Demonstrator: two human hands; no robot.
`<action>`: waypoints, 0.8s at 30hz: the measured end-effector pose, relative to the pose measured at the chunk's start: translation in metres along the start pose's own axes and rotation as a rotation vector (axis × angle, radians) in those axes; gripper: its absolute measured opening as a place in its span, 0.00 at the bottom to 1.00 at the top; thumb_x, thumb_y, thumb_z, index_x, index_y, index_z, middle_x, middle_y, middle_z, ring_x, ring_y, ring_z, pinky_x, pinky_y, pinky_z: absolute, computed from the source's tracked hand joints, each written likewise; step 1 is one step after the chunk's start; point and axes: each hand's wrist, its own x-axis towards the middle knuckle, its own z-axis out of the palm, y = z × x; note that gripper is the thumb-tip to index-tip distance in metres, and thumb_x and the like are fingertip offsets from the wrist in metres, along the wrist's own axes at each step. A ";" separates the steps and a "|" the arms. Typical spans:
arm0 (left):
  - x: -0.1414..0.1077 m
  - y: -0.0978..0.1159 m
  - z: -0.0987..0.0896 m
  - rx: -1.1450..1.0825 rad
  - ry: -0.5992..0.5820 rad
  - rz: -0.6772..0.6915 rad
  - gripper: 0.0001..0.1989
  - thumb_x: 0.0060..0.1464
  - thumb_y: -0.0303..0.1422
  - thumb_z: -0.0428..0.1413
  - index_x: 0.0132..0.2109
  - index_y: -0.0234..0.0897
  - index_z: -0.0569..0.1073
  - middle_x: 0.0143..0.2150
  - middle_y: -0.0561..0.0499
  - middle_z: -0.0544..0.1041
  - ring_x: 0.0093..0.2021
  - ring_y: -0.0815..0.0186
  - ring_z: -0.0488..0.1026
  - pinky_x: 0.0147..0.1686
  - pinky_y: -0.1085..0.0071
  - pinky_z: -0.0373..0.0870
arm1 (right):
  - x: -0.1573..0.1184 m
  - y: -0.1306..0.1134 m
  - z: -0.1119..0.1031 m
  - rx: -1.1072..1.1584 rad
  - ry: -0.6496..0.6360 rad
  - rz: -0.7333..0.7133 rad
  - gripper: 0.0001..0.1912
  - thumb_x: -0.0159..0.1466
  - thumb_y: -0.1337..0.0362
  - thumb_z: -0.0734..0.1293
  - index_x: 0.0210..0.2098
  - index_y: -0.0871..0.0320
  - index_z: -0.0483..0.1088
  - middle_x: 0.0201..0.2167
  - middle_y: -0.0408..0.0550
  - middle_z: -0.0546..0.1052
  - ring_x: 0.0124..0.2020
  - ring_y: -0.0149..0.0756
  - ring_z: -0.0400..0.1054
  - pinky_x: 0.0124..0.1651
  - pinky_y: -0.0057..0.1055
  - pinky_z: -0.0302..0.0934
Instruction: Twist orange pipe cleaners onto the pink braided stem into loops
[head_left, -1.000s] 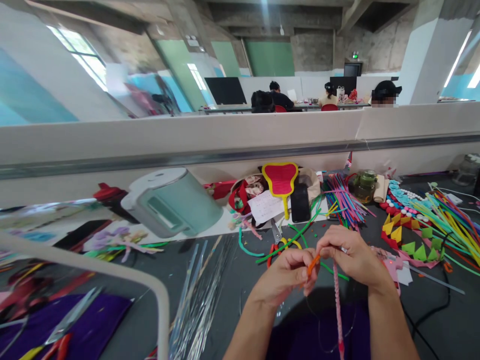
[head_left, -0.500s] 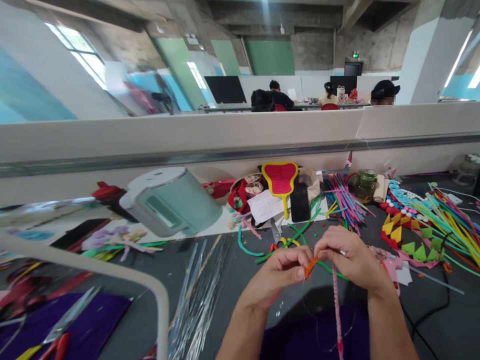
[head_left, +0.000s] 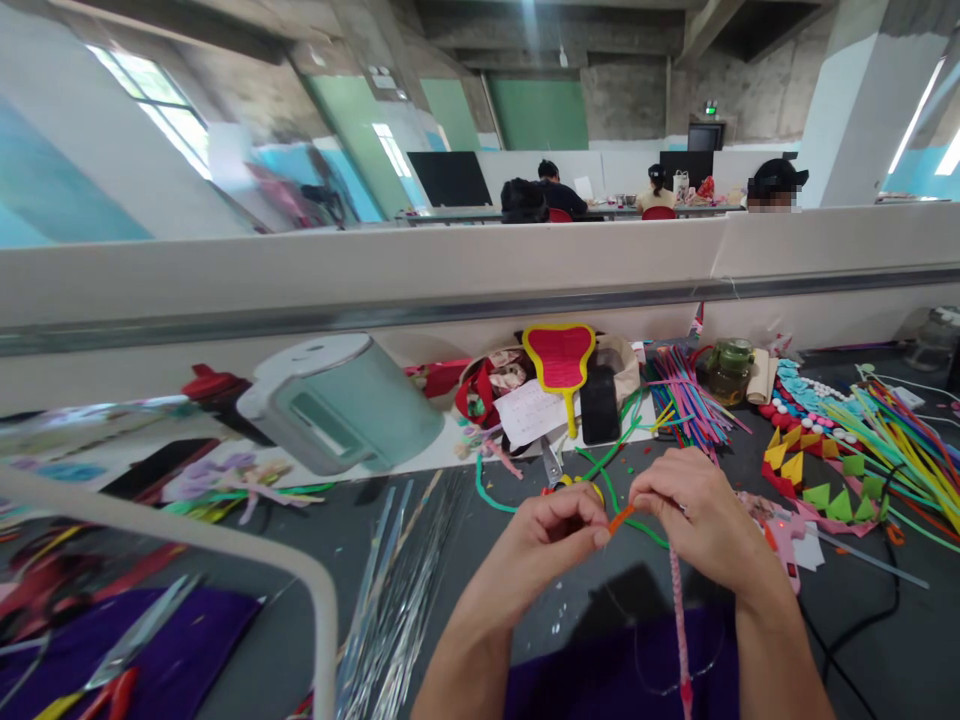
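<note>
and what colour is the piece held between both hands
The piece is bright orange, clearest in the head view.

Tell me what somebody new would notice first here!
Probably the mint-green kettle, left of the red paddle with the yellow edge. Then the left hand and right hand in front, holding an orange strip between them. Right of them lies a spiky, colourful ring.
</note>
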 end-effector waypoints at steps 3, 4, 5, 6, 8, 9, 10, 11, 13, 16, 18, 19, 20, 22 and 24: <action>-0.003 0.004 0.003 0.240 0.080 0.047 0.09 0.51 0.33 0.56 0.26 0.35 0.71 0.26 0.53 0.68 0.29 0.67 0.63 0.31 0.72 0.58 | 0.000 0.001 0.004 -0.092 -0.003 0.018 0.07 0.65 0.70 0.62 0.31 0.58 0.70 0.27 0.43 0.74 0.32 0.33 0.64 0.38 0.31 0.50; -0.004 0.005 0.004 0.325 0.111 0.069 0.09 0.53 0.33 0.55 0.26 0.35 0.71 0.25 0.53 0.67 0.29 0.67 0.63 0.30 0.72 0.58 | 0.000 0.001 0.005 -0.130 -0.004 0.029 0.07 0.65 0.70 0.62 0.31 0.58 0.70 0.27 0.43 0.74 0.33 0.33 0.64 0.39 0.31 0.49; -0.005 0.005 0.006 0.408 0.144 0.090 0.10 0.54 0.33 0.54 0.26 0.35 0.70 0.25 0.53 0.67 0.29 0.67 0.63 0.30 0.72 0.58 | 0.000 0.001 0.007 -0.169 -0.003 0.040 0.08 0.65 0.70 0.62 0.30 0.58 0.70 0.27 0.43 0.74 0.33 0.33 0.64 0.39 0.31 0.49; -0.006 0.004 0.008 0.486 0.178 0.110 0.10 0.55 0.32 0.52 0.26 0.36 0.69 0.25 0.53 0.67 0.29 0.67 0.64 0.29 0.73 0.58 | 0.001 0.001 0.008 -0.206 -0.003 0.051 0.08 0.65 0.70 0.62 0.30 0.58 0.70 0.27 0.43 0.74 0.33 0.34 0.64 0.39 0.31 0.48; -0.008 0.003 0.014 0.630 0.251 0.152 0.11 0.56 0.32 0.51 0.26 0.36 0.68 0.26 0.53 0.66 0.28 0.67 0.64 0.28 0.73 0.58 | 0.001 0.001 0.011 -0.265 -0.003 0.070 0.08 0.65 0.70 0.62 0.30 0.58 0.69 0.27 0.43 0.74 0.33 0.34 0.64 0.39 0.32 0.48; -0.009 0.001 0.018 0.696 0.287 0.175 0.11 0.56 0.32 0.51 0.26 0.36 0.68 0.26 0.53 0.66 0.27 0.68 0.64 0.28 0.73 0.58 | 0.002 0.000 0.012 -0.288 -0.003 0.077 0.08 0.65 0.70 0.62 0.30 0.57 0.69 0.27 0.43 0.74 0.33 0.35 0.64 0.39 0.32 0.48; -0.009 0.000 0.022 0.757 0.323 0.200 0.10 0.56 0.31 0.51 0.27 0.37 0.68 0.26 0.53 0.66 0.27 0.67 0.65 0.28 0.73 0.58 | 0.002 -0.001 0.013 -0.309 -0.003 0.085 0.08 0.65 0.70 0.62 0.30 0.57 0.69 0.27 0.44 0.74 0.33 0.35 0.64 0.39 0.32 0.47; -0.009 -0.002 0.026 0.812 0.360 0.225 0.10 0.56 0.31 0.51 0.27 0.37 0.68 0.26 0.53 0.66 0.27 0.67 0.65 0.28 0.72 0.58 | 0.002 -0.002 0.014 -0.332 -0.003 0.094 0.08 0.65 0.70 0.62 0.30 0.57 0.69 0.28 0.44 0.74 0.34 0.35 0.64 0.39 0.32 0.47; -0.007 -0.006 0.034 0.900 0.433 0.263 0.10 0.57 0.31 0.50 0.27 0.37 0.67 0.26 0.52 0.66 0.27 0.67 0.66 0.27 0.72 0.58 | 0.003 -0.003 0.015 -0.386 -0.002 0.117 0.08 0.64 0.70 0.62 0.30 0.57 0.69 0.28 0.44 0.74 0.34 0.36 0.64 0.39 0.33 0.46; -0.003 -0.012 0.041 0.927 0.475 0.262 0.11 0.58 0.31 0.49 0.27 0.37 0.68 0.26 0.52 0.67 0.27 0.66 0.66 0.27 0.72 0.59 | 0.003 -0.003 0.016 -0.473 -0.008 0.160 0.08 0.64 0.71 0.61 0.30 0.57 0.69 0.28 0.45 0.75 0.34 0.38 0.64 0.39 0.35 0.45; -0.001 -0.014 0.040 0.856 0.429 0.222 0.11 0.58 0.32 0.48 0.28 0.36 0.69 0.26 0.52 0.68 0.28 0.66 0.67 0.28 0.71 0.60 | 0.003 -0.001 0.016 -0.508 -0.014 0.180 0.08 0.64 0.71 0.62 0.30 0.57 0.69 0.28 0.45 0.75 0.35 0.38 0.64 0.39 0.35 0.45; -0.001 -0.013 0.038 0.801 0.393 0.191 0.12 0.58 0.33 0.48 0.28 0.36 0.70 0.26 0.52 0.68 0.28 0.66 0.67 0.28 0.71 0.61 | 0.003 0.000 0.016 -0.518 -0.017 0.184 0.08 0.64 0.71 0.62 0.30 0.57 0.69 0.28 0.45 0.75 0.35 0.38 0.64 0.39 0.35 0.45; -0.001 -0.012 0.035 0.734 0.353 0.151 0.12 0.58 0.33 0.48 0.28 0.36 0.70 0.27 0.51 0.69 0.28 0.66 0.68 0.28 0.71 0.62 | 0.003 0.000 0.016 -0.524 -0.020 0.186 0.08 0.64 0.71 0.62 0.30 0.57 0.69 0.28 0.45 0.75 0.34 0.38 0.64 0.39 0.35 0.45; -0.001 -0.010 0.027 0.566 0.262 0.057 0.12 0.58 0.35 0.49 0.30 0.36 0.73 0.27 0.51 0.69 0.27 0.67 0.68 0.27 0.72 0.63 | 0.003 0.002 0.016 -0.526 -0.018 0.183 0.08 0.64 0.71 0.61 0.30 0.57 0.70 0.28 0.45 0.75 0.35 0.38 0.64 0.39 0.35 0.45; -0.002 -0.006 0.018 0.349 0.162 -0.041 0.11 0.56 0.35 0.50 0.34 0.35 0.74 0.28 0.51 0.71 0.25 0.68 0.68 0.25 0.72 0.65 | 0.002 0.002 0.015 -0.512 -0.013 0.170 0.09 0.65 0.71 0.61 0.31 0.57 0.70 0.28 0.45 0.75 0.34 0.37 0.64 0.39 0.35 0.45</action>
